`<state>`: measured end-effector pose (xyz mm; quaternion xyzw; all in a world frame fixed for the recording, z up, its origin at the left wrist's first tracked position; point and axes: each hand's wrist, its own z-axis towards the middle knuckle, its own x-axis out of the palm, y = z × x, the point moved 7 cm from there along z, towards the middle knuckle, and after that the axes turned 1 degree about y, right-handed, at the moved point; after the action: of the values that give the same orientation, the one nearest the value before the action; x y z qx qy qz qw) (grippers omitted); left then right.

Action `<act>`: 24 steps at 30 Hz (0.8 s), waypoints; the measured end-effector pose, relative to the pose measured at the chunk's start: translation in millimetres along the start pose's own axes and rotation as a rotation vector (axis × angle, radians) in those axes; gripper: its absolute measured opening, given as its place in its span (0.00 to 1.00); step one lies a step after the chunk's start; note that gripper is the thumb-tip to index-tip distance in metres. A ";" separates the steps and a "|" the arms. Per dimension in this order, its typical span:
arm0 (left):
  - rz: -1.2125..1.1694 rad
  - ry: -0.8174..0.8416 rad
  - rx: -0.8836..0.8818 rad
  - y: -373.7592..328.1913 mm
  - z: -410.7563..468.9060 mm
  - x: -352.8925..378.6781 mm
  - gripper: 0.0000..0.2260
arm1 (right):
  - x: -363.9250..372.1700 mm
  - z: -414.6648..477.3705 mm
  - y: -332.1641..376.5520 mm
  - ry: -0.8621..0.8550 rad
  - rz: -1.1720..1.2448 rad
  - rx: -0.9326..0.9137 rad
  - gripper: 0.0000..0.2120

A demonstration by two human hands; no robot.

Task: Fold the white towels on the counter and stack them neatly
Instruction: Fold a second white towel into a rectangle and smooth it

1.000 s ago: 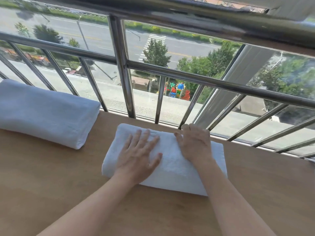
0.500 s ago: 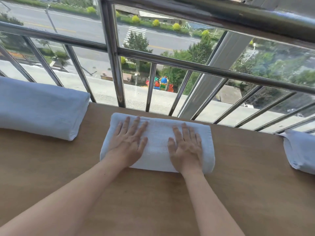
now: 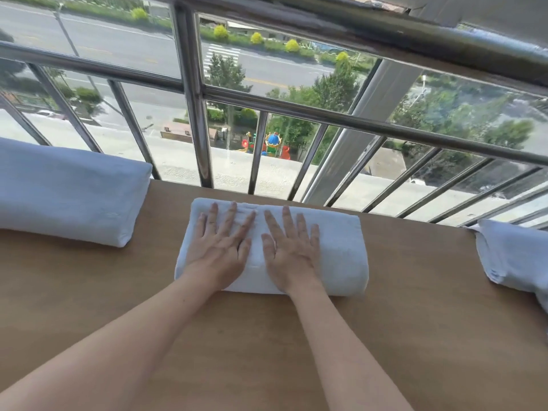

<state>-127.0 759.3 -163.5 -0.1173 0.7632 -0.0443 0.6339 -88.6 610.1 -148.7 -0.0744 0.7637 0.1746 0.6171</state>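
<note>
On the wooden counter (image 3: 267, 351) by the railing, you press your left hand (image 3: 221, 250) and right hand (image 3: 292, 253), fingers flat and spread, side by side onto the folded towel (image 3: 338, 256), likely to flatten its creases before stacking it on the pile (image 3: 68, 194) at left.

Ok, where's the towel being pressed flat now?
Head view: the pressed towel lies centred on the counter by the railing, under the left hand and right hand, between a larger folded towel at left and a rumpled towel at right.
</note>
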 end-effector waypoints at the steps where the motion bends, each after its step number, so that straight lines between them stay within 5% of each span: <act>1: -0.003 -0.004 0.008 2.2 0.0 1.0 0.25 | 5.8 2.4 2.9 0.020 0.003 -0.014 0.28; 9: 0.049 -0.116 -0.045 12.0 -2.0 5.1 0.31 | 2.5 -4.0 -99.6 -0.048 0.029 0.201 0.29; 16: -0.328 -0.053 -0.567 53.0 -6.6 6.1 0.29 | -3.3 -14.5 -130.3 -0.004 0.342 0.334 0.25; 24: -0.593 -0.084 -0.792 82.0 -10.7 8.8 0.37 | 2.5 0.4 -145.4 0.105 0.644 0.456 0.21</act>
<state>-149.1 835.8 -187.7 -0.5629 0.6289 0.0752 0.5310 -41.0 475.6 -176.6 0.2989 0.7977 0.1812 0.4914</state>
